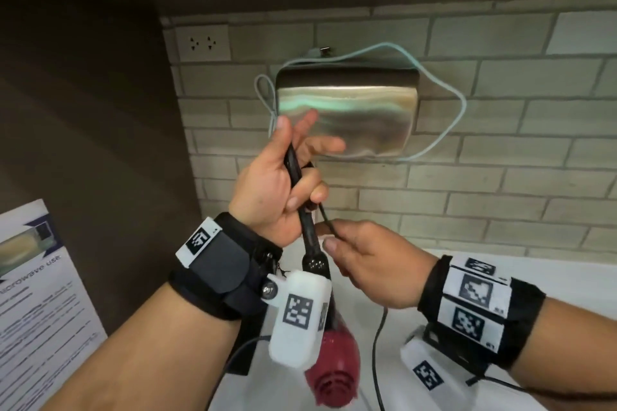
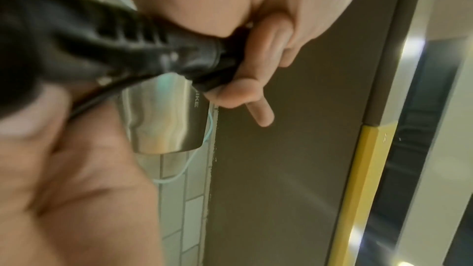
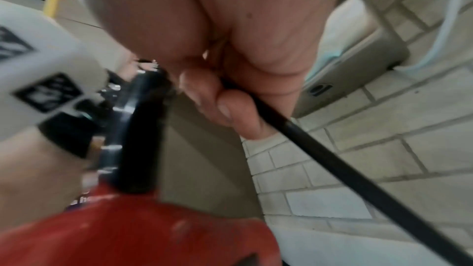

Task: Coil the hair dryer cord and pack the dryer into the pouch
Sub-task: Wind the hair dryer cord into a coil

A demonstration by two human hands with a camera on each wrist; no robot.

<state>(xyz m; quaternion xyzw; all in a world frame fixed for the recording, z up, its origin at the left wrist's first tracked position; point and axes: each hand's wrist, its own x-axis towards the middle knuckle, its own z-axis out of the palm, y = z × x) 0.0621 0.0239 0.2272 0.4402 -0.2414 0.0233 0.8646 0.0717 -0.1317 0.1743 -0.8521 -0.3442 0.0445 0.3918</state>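
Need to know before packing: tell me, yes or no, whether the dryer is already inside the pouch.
No: the left hand holds the red hair dryer by its black handle, out in the open above the counter.

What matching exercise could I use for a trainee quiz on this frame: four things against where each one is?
Things:
1. hair dryer
2. cord
3. metal box
4. printed sheet

Places:
A. mounted on the tiled wall
B. pinched by the right hand
C. far left, beside the dark wall
D. hanging head down from the left hand

Pairs: 1-D, 2-B, 3-A, 4-C
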